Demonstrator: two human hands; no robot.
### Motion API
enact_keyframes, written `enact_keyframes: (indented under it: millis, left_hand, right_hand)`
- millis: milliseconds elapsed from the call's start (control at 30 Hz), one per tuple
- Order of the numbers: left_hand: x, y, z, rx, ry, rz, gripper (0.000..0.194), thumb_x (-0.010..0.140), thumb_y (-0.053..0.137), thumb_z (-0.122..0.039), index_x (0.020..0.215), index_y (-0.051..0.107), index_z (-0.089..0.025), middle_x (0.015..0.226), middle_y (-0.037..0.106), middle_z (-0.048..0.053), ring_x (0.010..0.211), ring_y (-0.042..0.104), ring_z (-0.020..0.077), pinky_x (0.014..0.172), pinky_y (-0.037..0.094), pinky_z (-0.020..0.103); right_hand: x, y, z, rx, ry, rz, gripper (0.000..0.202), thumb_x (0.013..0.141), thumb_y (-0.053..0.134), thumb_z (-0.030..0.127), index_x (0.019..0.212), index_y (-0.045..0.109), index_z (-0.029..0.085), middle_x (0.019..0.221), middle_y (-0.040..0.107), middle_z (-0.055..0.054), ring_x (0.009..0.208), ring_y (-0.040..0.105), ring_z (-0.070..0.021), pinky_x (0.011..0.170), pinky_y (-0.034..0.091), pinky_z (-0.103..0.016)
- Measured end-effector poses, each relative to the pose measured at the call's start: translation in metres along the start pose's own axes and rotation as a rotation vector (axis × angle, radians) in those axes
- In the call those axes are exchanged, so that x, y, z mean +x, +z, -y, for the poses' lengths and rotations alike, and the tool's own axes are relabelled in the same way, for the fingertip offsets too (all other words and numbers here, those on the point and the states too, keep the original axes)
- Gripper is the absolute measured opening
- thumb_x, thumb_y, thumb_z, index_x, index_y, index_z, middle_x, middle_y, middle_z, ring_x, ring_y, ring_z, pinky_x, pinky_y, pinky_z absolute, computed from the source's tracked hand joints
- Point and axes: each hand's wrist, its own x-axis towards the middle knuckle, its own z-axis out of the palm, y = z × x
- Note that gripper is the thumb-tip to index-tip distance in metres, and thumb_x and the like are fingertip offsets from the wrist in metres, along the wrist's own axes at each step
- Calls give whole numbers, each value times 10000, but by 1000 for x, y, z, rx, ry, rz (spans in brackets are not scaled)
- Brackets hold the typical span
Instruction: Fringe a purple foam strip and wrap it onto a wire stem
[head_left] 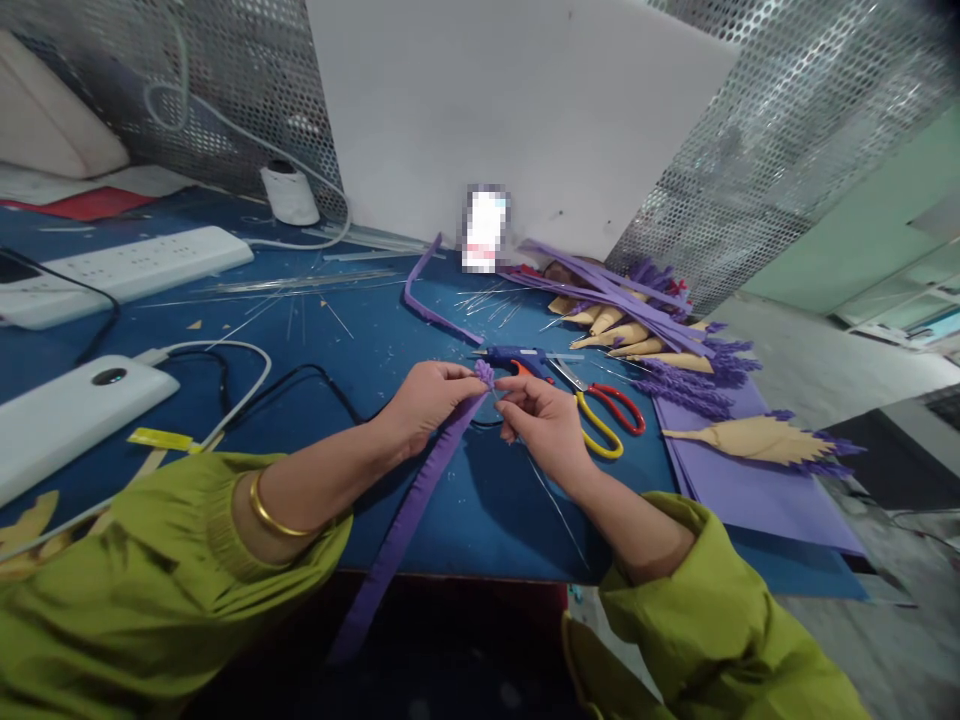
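Between my two hands is a small gathered purple flower head (484, 374) at the end of a long purple strip (409, 515). My left hand (424, 405) pinches the strip just below the flower head, and the rest of it hangs down over the table's front edge. With closed fingers my right hand (544, 425) grips a thin wire (555, 500), which slants down toward the front edge. Just beyond the hands lies a blue glue gun (517, 357). Scissors (611, 415) with red and yellow handles rest right of my right hand.
Purple flower stems in tan wrapping (765, 438) lie at the right, some on purple sheets (750, 505). Loose purple strips (622, 295) and a lit phone (486, 230) are at the back. A power strip (150, 270), a white power bank (82, 410) and cables occupy the left.
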Motion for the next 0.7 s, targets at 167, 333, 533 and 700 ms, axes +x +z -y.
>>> enact_keyframes:
  millis: [167,333,533,700]
  left_hand:
    - [2,-2,2,-32,10,36,203,587,780,-333,663,707,-161,537,544,-45,499,397,78,495,267,235]
    - [2,-1,3,-14,27,-2,254,578,805,-371,657,718,-146,559,579,-24,520,417,92,526,303,250]
    - [2,-4,3,-32,-44,78,334,568,826,-435,693,713,-146,529,502,-51,503,371,79,511,245,245]
    - [6,-9,0,2,-82,121,383,599,801,-501,705,730,-141,551,503,-33,532,377,93,524,244,256]
  right_hand:
    - [0,-1,2,13,5,-7,230,704,684,263,916,655,176,546,589,69,403,555,-92,412,478,-217]
    - [-1,-1,1,36,25,7,278,699,690,252,962,649,173,601,603,69,412,575,-89,411,477,-214]
    - [1,-1,3,75,62,7,326,677,708,257,983,631,177,617,609,74,405,571,-83,401,468,-208]
    - [1,0,3,40,66,25,314,672,707,281,960,638,177,601,604,73,398,563,-82,395,462,-204]
